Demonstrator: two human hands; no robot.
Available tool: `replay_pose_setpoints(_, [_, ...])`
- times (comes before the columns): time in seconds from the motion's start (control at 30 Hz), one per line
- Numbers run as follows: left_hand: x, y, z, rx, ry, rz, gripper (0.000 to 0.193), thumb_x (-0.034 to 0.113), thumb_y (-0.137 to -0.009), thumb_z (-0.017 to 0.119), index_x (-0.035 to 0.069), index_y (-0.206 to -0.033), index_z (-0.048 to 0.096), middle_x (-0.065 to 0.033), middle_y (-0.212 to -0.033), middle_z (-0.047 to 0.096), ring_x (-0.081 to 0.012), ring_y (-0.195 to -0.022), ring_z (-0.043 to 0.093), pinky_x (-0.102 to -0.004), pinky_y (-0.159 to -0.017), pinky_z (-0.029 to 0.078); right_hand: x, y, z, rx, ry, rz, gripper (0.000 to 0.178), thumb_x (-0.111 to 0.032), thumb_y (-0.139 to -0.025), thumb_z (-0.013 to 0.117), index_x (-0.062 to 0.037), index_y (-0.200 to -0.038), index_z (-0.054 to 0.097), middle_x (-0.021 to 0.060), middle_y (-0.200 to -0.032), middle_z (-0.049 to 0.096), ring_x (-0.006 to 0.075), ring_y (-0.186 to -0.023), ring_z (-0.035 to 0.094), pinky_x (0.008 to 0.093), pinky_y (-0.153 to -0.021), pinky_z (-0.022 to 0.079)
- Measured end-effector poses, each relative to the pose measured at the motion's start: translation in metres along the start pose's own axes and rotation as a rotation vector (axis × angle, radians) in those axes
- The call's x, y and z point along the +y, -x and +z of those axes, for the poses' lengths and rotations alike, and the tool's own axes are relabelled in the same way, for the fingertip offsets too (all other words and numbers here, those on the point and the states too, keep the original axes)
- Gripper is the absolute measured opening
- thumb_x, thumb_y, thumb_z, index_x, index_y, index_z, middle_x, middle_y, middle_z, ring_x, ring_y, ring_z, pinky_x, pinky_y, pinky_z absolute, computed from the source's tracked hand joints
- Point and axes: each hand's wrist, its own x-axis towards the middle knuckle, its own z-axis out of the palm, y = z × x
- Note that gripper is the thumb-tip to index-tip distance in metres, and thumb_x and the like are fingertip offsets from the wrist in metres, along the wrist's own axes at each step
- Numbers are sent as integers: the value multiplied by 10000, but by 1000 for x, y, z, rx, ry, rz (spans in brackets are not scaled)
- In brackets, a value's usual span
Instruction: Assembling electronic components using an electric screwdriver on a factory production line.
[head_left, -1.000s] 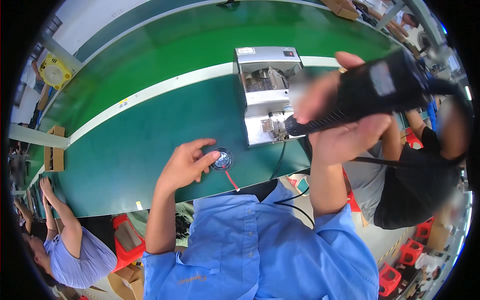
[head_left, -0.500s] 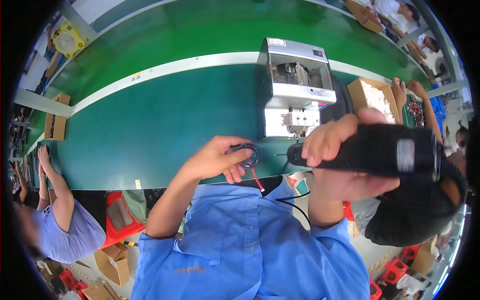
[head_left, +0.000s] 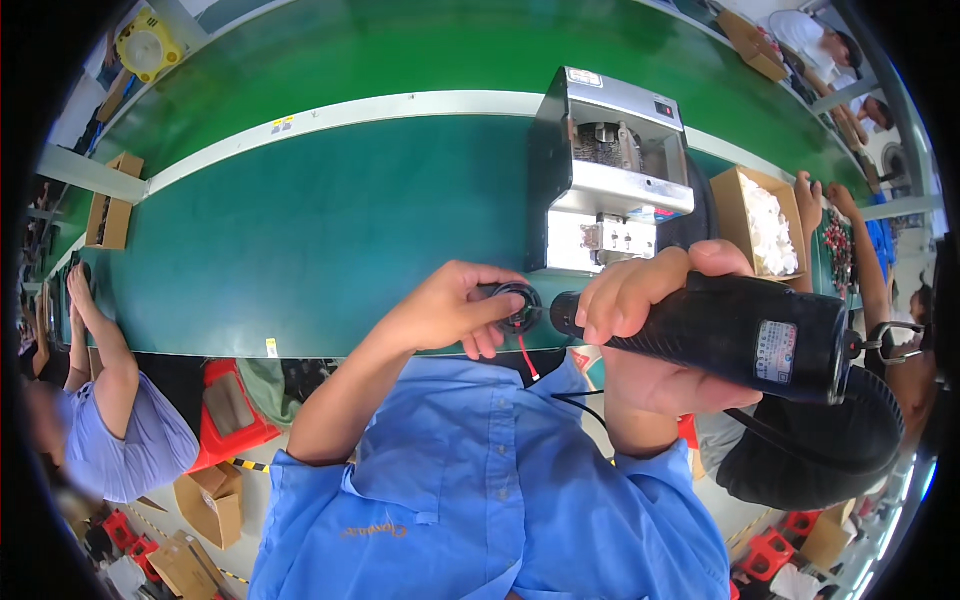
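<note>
My left hand [head_left: 448,308] pinches a small round black part [head_left: 531,318] near the front edge of the green table. From this part hangs a short red wire [head_left: 527,360] with a pale connector at its end. My right hand [head_left: 640,320] is wrapped round a thick black electric screwdriver [head_left: 715,325], which lies nearly level with its tip to the left. The thin bit reaches the rim of the round part; whether it touches a screw I cannot tell. A metal hook [head_left: 890,343] and a black cord [head_left: 800,445] are at the tool's rear end.
A silver and black bench machine [head_left: 630,183] stands on the table [head_left: 330,240] just beyond my right hand. Right of it is a cardboard box [head_left: 735,225] of white pieces. Co-workers sit at both sides; a red stool [head_left: 228,420] stands at the left.
The screwdriver has swung down slightly, its bit now meeting the round part instead of standing apart from it. My left hand still holds that part. The whole view has shifted slightly.
</note>
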Motion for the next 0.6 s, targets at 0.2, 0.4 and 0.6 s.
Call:
replay_pose_setpoints(0.2, [-2, -1, 0, 19, 29, 24, 383, 219, -931, 596, -31, -1217, 551, -116, -658, 656, -140, -510, 637, -252, -446, 532, 5, 1, -1, 6, 13, -1, 894, -761, -800, 446, -50, -1323, 302, 114, -795, 533, 240, -605, 572, 382, -583, 484])
replay_pose_setpoints(0.4, [1, -1, 1, 12, 36, 20, 336, 192, -928, 583, -29, -1182, 583, -108, -710, 653, -153, -530, 639, -265, -443, 536, 8, -1, -4, -51, -8, -24, 900, -768, -799, 433, -53, -1329, 296, 110, -798, 526, 235, -604, 561, 379, -578, 479])
replay_pose_setpoints(0.6, [-2, -2, 0, 16, 40, 34, 337, 189, -921, 592, -33, -1174, 589, -110, -683, 646, -159, -520, 638, -271, -442, 537, 9, -1, -1, -16, 8, 17, 899, -776, -797, 420, -63, -1331, 294, 102, -803, 519, 229, -603, 553, 376, -576, 473])
